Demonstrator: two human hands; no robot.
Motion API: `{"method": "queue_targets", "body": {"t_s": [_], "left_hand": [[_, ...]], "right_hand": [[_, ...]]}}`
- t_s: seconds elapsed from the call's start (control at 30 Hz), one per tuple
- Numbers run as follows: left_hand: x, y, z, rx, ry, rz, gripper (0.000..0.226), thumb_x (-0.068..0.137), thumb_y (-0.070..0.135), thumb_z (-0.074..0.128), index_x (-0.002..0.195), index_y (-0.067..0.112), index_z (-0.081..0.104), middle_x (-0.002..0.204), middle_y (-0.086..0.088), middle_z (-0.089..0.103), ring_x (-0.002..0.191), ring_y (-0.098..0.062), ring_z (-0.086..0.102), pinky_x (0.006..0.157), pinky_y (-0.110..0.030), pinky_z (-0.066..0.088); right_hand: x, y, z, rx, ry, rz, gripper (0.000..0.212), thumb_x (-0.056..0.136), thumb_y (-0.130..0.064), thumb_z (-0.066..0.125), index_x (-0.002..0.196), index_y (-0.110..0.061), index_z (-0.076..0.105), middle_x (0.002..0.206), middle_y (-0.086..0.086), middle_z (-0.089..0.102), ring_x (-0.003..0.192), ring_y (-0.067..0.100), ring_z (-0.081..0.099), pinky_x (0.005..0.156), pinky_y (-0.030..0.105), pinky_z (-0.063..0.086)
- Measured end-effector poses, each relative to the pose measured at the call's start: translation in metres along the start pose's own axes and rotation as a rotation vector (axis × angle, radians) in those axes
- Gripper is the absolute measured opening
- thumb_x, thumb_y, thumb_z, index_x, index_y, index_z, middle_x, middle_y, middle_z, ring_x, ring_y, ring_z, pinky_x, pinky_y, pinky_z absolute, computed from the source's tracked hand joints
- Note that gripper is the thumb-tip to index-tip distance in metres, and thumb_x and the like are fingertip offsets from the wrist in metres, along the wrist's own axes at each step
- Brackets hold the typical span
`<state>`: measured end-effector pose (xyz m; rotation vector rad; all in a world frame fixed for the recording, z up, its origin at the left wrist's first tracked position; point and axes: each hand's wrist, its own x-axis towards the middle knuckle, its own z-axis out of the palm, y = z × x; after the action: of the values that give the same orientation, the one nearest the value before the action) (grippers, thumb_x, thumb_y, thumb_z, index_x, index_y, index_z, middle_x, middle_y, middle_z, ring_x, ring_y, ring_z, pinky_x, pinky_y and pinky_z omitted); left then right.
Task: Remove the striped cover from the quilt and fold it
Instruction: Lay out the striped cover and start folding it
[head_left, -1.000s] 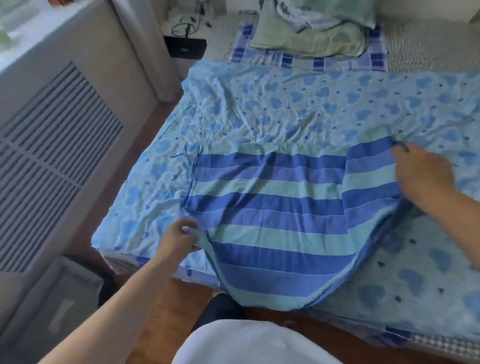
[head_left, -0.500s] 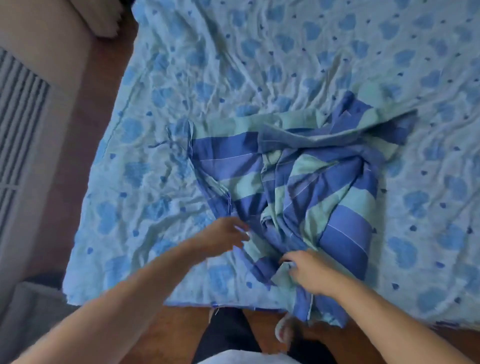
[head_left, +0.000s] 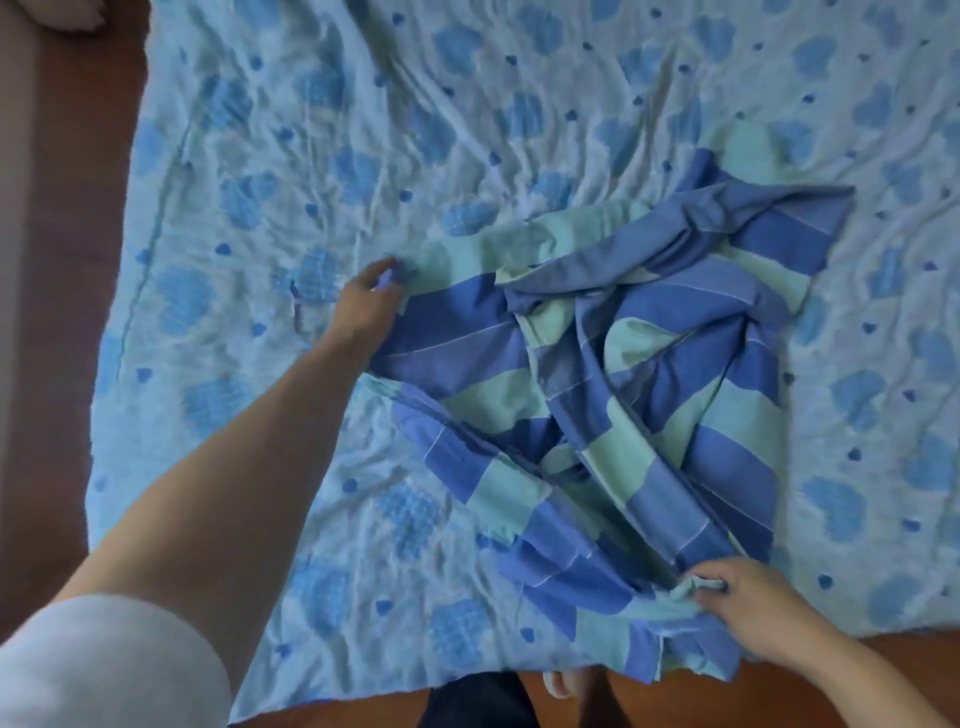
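Observation:
The striped cover (head_left: 691, 374), blue and pale green, lies crumpled in a heap on the light blue quilt (head_left: 405, 156) with its heart pattern. My left hand (head_left: 369, 301) reaches to the cover's far left corner and pinches the fabric there. My right hand (head_left: 748, 608) grips a bunched near corner of the cover by the bed's front edge. A part of the cover hangs over that edge.
Brown wooden floor (head_left: 78, 260) runs along the bed's left side and below its front edge. My legs and a foot (head_left: 561, 686) stand against the front edge. A pale wall strip runs along the far left.
My left hand moved away from me to the cover's far left corner. My right hand slid right along the near edge with a corner. The cover has spread wider.

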<state>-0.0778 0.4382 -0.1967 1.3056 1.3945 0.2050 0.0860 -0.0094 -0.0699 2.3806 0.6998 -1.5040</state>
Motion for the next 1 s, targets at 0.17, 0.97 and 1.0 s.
{"method": "queue_targets", "body": {"t_s": [0.17, 0.97, 1.0], "left_hand": [[-0.005, -0.012, -0.020, 0.316, 0.171, -0.054, 0.066, 0.086, 0.000, 0.054, 0.147, 0.021, 0.044, 0.141, -0.010, 0.050, 0.123, -0.027, 0.054, 0.090, -0.031, 0.045], [-0.404, -0.092, 0.039, -0.755, 0.078, -0.757, 0.009, 0.094, 0.017, 0.059, 0.090, 0.011, 0.054, 0.074, -0.009, 0.064, 0.064, -0.025, 0.067, 0.063, -0.042, 0.058], [-0.416, -0.093, 0.040, -0.787, 0.001, -0.819, 0.012, 0.091, 0.022, 0.063, 0.088, 0.011, 0.056, 0.077, -0.010, 0.061, 0.069, -0.028, 0.066, 0.067, -0.045, 0.058]], "right_hand": [[-0.005, -0.008, -0.016, -0.024, -0.184, -0.052, 0.038, 0.086, -0.010, 0.070, 0.076, -0.047, 0.072, 0.085, -0.021, 0.073, 0.081, -0.009, 0.064, 0.067, 0.007, 0.045], [-0.072, -0.083, 0.016, -0.127, -0.428, -0.699, 0.015, 0.079, -0.042, 0.074, 0.082, -0.029, 0.067, 0.067, -0.013, 0.055, 0.057, 0.000, 0.044, 0.057, 0.018, 0.035], [-0.074, -0.087, 0.023, -0.146, -0.430, -0.730, 0.016, 0.078, -0.041, 0.074, 0.078, -0.029, 0.064, 0.065, -0.014, 0.053, 0.056, 0.001, 0.044, 0.056, 0.017, 0.035]]}}
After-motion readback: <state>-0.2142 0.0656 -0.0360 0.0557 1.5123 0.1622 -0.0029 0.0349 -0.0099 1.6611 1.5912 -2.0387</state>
